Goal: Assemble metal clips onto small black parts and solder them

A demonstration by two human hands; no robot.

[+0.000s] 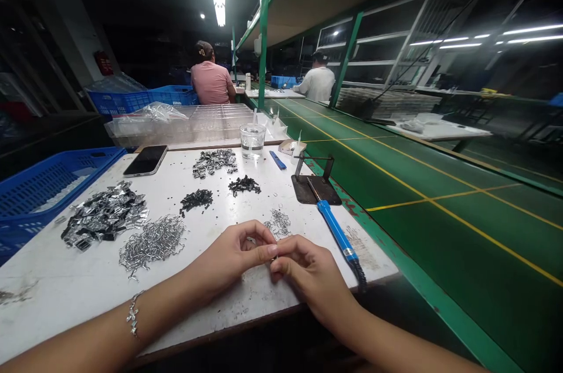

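Note:
My left hand (244, 250) and my right hand (303, 267) meet over the near part of the white table (211, 314). Thumbs and fingers of both are pinched together around something tiny, which the fingertips mostly hide. Just beyond them lies a small pile of thin bent wire pieces (278, 221). A larger heap of bent metal pins (153, 244) is left of my left hand. Behind that sits a pile of shiny metal and black parts (105, 214). Two small piles of black pieces (196, 200) (244, 185) and a pile of silvery metal parts (214, 162) lie farther back.
A blue soldering iron (336, 229) leans on its metal stand (316, 188) at right. A phone (146, 160), a clear cup (252, 141) and blue tweezers (277, 160) lie farther back. Blue crates (57, 162) stand left; a green conveyor (396, 185) runs right. Two people sit ahead.

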